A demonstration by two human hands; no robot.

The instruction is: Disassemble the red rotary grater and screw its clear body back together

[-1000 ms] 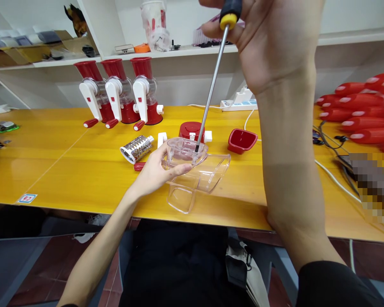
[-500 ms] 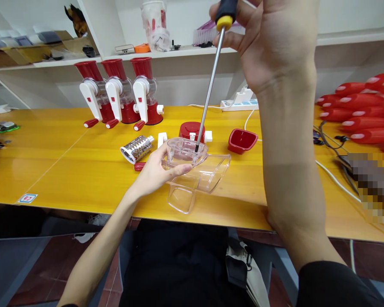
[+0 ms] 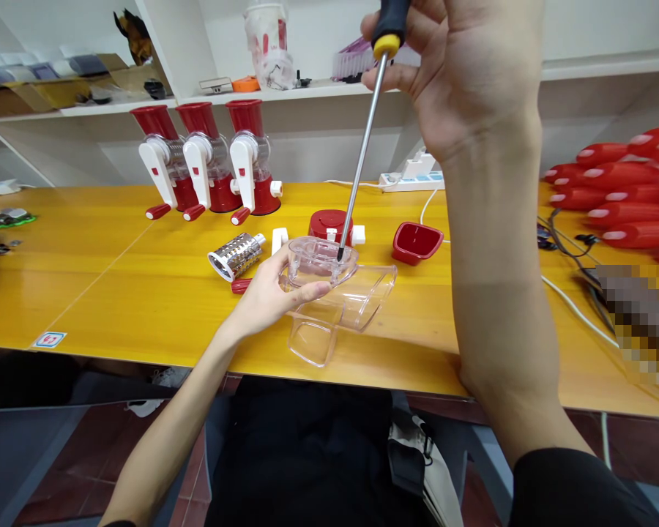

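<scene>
My left hand [image 3: 263, 293] grips a clear plastic grater housing [image 3: 340, 300] that lies on the yellow table [image 3: 115, 293]. My right hand [image 3: 466, 73] is raised high and closed on the black and yellow handle of a long screwdriver [image 3: 362, 146]. The screwdriver's tip rests inside the round top of the housing. Just behind the housing stand a red round base [image 3: 326, 222] and a small white part [image 3: 277, 238]. A metal grater drum [image 3: 235, 255] lies to the left of my left hand, with a small red piece [image 3: 239, 285] beside it.
Three assembled red and white rotary graters [image 3: 206, 161] stand at the back left. A red square cup [image 3: 416, 242] sits right of the base. Several red parts [image 3: 626, 194] are piled at the far right, near cables and a white power strip [image 3: 411, 174]. Shelves run behind.
My right hand's fingers have shifted on the screwdriver handle, and the shaft has tilted slightly. The tip stays in the housing, and my left hand keeps its hold.
</scene>
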